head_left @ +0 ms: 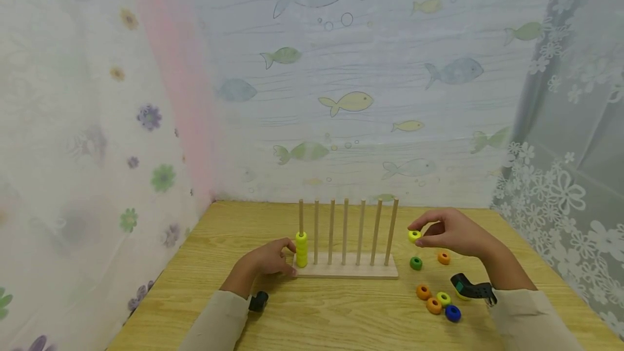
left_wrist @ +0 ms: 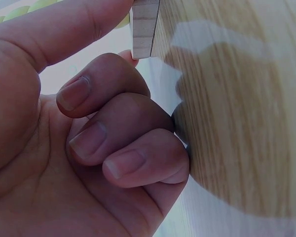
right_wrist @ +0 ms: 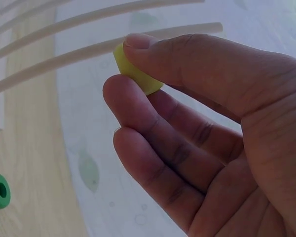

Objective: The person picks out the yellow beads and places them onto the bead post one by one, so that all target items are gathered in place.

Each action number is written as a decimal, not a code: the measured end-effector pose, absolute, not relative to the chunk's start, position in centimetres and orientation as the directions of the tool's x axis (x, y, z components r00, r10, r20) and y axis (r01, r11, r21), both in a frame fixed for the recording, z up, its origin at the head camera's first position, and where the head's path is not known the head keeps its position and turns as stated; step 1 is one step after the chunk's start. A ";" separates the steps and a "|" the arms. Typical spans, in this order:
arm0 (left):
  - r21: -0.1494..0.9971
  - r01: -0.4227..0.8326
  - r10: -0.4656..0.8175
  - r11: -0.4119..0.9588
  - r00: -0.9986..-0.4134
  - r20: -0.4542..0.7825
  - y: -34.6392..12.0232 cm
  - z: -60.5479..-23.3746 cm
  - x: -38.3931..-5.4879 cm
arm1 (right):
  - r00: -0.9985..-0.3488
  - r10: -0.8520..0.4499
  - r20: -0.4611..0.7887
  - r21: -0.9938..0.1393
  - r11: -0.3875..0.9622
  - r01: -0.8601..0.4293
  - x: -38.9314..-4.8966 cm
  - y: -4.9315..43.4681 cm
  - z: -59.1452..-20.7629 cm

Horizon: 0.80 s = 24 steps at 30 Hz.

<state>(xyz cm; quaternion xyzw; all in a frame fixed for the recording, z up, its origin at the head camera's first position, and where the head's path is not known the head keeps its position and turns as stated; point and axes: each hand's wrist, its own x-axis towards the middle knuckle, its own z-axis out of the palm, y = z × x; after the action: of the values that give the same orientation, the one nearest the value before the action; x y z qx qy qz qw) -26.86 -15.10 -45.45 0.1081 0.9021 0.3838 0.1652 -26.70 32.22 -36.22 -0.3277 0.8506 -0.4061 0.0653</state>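
Observation:
A wooden peg rack [head_left: 346, 271] with several upright pegs stands on the table. Its leftmost peg carries a stack of yellow beads [head_left: 301, 251]. My left hand [head_left: 267, 259] grips the left end of the base; in the left wrist view the thumb and a fingertip lie at the base end [left_wrist: 144, 29], with the other fingers curled. Right of the rack, my right hand [head_left: 450, 232] pinches a yellow bead [right_wrist: 140, 74] between thumb and fingers, raised above the table. The remaining pegs hold no beads.
Loose beads lie right of the rack: a green bead [head_left: 416, 263], an orange bead [head_left: 443, 257], and a group with a blue bead [head_left: 453, 313]. Another yellowish bead is partly hidden under the right wrist camera [head_left: 470, 288]. Patterned curtains [head_left: 351, 69] surround the table [head_left: 331, 318].

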 end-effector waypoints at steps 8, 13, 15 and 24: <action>0.735 0.071 0.328 0.674 -0.921 -0.212 -15.1 -45.5 -26.8 | -0.762 -0.625 0.170 -0.723 0.446 -0.527 -26.8 31.6 -36.0; 0.727 0.076 0.331 0.683 -0.919 -0.215 -15.3 -45.5 -27.4 | -0.761 -0.626 0.170 -0.714 0.454 -0.533 -27.0 30.9 -35.6; 0.725 0.078 0.332 0.685 -0.918 -0.215 -15.4 -45.6 -27.6 | -0.761 -0.625 0.173 -0.703 0.462 -0.540 -27.2 30.6 -35.5; 0.720 0.094 0.344 0.688 -0.916 -0.209 -15.8 -45.5 -28.5 | -0.769 -0.608 0.195 -0.665 0.494 -0.560 -27.7 29.0 -34.5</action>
<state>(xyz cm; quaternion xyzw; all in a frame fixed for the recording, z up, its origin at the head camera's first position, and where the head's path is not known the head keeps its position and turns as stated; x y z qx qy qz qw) -28.49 -15.85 -45.53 0.1212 0.9035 0.3762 0.1659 -27.74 28.95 -34.54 -0.3380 0.8637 -0.3724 0.0328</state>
